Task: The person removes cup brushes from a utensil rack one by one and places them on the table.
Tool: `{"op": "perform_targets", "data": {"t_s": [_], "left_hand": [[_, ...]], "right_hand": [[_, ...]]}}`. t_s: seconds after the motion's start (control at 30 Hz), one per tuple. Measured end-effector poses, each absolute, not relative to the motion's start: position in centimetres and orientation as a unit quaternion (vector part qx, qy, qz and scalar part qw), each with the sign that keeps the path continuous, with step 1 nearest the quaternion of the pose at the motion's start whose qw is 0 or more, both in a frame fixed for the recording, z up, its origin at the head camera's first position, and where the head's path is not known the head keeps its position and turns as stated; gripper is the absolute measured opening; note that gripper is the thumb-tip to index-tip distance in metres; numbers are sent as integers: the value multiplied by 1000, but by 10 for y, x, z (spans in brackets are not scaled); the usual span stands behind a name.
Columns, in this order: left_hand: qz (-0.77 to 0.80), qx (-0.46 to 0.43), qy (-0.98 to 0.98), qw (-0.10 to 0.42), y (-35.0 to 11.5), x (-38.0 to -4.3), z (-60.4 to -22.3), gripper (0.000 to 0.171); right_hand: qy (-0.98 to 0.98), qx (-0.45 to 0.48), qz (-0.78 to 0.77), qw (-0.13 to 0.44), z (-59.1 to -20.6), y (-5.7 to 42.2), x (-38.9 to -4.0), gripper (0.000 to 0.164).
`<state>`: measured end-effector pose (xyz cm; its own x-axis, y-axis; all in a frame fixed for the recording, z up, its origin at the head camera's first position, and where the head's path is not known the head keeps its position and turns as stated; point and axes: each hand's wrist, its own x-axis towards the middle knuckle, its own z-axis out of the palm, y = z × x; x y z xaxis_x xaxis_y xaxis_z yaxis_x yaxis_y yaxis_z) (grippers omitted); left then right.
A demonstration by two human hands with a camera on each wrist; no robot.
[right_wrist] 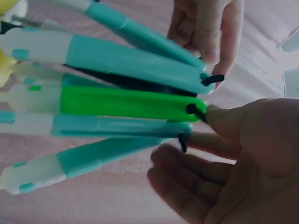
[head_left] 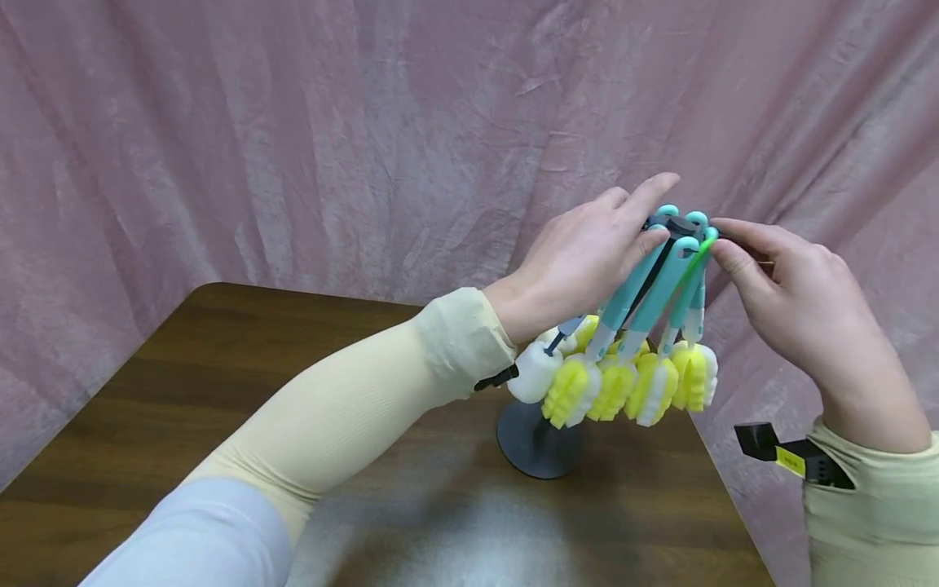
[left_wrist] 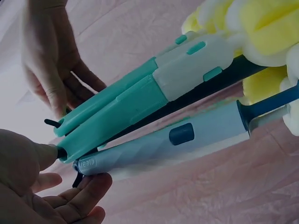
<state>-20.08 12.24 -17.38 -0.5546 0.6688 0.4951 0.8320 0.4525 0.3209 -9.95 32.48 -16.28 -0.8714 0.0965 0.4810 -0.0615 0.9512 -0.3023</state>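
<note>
Several sponge cup brushes with teal handles point(head_left: 656, 285) and yellow-white heads point(head_left: 612, 387) hang from a black rack top point(head_left: 682, 227). My left hand point(head_left: 587, 244) is at the rack's left side, forefinger raised. Its thumb touches a teal handle's hooked end, and other fingertips touch a grey-blue brush handle point(left_wrist: 163, 144). My right hand point(head_left: 800, 285) pinches around the handle ends on the right, its thumb against the end of the bright green cup brush point(right_wrist: 131, 102). Dark hooks point(right_wrist: 212, 80) poke through the handle holes. A larger white sponge head point(head_left: 535, 372) hangs beside my left wrist.
The rack's round dark base point(head_left: 539, 444) stands on a brown wooden table point(head_left: 411, 489), near its right edge. Pink curtain point(head_left: 330, 147) hangs behind the table. A black wrist camera point(head_left: 759, 440) sticks out from the right sleeve.
</note>
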Motion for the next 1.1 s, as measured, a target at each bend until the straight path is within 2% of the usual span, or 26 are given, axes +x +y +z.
{"op": "perform_targets", "data": {"t_s": [0.2,0.33,0.43,0.6,0.7,0.83,1.1], "left_hand": [[-266,-433,-847,160,125,-205,-176,56],[-271,-427,-848,162,123,-209,-180,55],[-279,-427,-845,158,121,-212,-182,56],[-302,-422,-840,157,112,-216,-190,59],[-313,-416,-840,154,102,-217,-199,62],[-316,-410,-843,144,88,-219,-217,61],[-328,-410,-841,127,70,-215,-264,50]], "right_hand": [[-952,43,143,268,-159,308,-112,53],[-934,98,124,321,-166,299,-122,45],[-920,100,127,356,-171,292,-127,42],[-928,81,113,346,-176,278,-133,47],[-931,72,96,344,-179,272,-135,49],[-918,77,93,377,-185,272,-136,45],[-883,116,111,441,-198,281,-142,40]]}}
